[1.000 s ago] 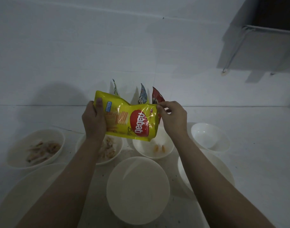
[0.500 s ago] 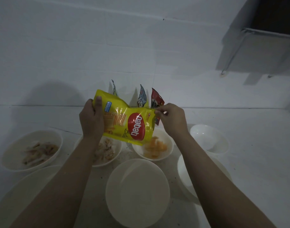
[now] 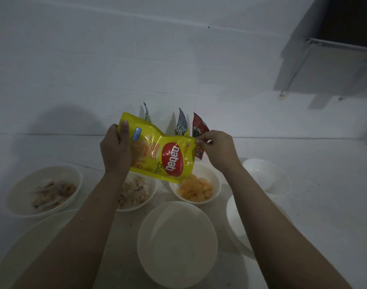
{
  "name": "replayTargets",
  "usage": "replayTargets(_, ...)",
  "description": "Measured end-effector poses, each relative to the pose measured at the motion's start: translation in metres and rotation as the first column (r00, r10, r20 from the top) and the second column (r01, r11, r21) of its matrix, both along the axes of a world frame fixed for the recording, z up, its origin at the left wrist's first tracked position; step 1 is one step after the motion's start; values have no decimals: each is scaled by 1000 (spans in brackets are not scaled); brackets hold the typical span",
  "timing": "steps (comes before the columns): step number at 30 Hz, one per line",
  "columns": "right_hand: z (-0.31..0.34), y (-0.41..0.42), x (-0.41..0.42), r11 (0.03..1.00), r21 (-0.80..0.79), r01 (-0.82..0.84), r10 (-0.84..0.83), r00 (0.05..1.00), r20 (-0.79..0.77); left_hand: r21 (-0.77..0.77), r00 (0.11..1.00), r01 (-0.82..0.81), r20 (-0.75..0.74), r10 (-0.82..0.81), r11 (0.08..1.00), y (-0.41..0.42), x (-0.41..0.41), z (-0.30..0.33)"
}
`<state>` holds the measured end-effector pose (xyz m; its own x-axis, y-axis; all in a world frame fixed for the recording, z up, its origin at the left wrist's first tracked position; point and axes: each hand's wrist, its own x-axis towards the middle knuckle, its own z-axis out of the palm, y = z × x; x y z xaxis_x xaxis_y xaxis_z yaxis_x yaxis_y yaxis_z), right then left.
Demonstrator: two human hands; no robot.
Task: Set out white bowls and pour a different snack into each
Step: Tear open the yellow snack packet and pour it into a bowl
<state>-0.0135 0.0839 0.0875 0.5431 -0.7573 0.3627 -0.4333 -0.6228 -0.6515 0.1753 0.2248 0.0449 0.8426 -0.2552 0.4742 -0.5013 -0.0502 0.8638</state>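
A yellow snack bag [image 3: 157,151] with a red oval logo hangs tilted over a white bowl [image 3: 213,180] that holds a heap of orange chips [image 3: 196,189]. My left hand [image 3: 116,151] grips the bag's upper left end, thumb on its front. My right hand [image 3: 215,149] pinches the bag's right corner above the bowl. Two white bowls on the left hold pale snacks: one at the far left [image 3: 22,192], one partly behind my left forearm [image 3: 152,190]. An empty small bowl [image 3: 261,174] sits at the right.
Three other snack bags [image 3: 182,125] lean on the white wall behind. Large empty white bowls stand near me: centre [image 3: 176,243], left [image 3: 22,247], right [image 3: 236,224]. Crumbs dot the white counter. A dark box hangs on the wall at upper right.
The bag tipped down at its right end and orange chips poured out; the bowl beneath went from two pieces to a full heap. Both hands kept their hold.
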Motion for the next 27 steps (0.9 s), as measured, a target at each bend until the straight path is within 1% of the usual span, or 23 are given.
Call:
replayTargets(5, -1, 1, -2, 999, -29, 20, -20, 1000, 2, 11, 1000, 6, 17, -6, 1000, -2, 0, -1)
replayTargets(8, -2, 3, 0, 999, -25, 33, -33, 999, 15, 2, 1000, 14, -5, -14, 1000, -2, 3, -3)
replayTargets(16, -2, 1, 13, 996, -80, 25, -25, 1000, 2, -36, 997, 13, -71, -16, 999, 2, 10, -8)
replayTargets(24, -2, 3, 8, 994, -97, 58, -57, 998, 13, -39, 998, 20, -66, -22, 999, -3, 9, -3)
replayTargets(27, 2, 4, 7, 994, -90, 57, -54, 998, 38, -54, 995, 28, -92, -33, 998, -5, 6, -3)
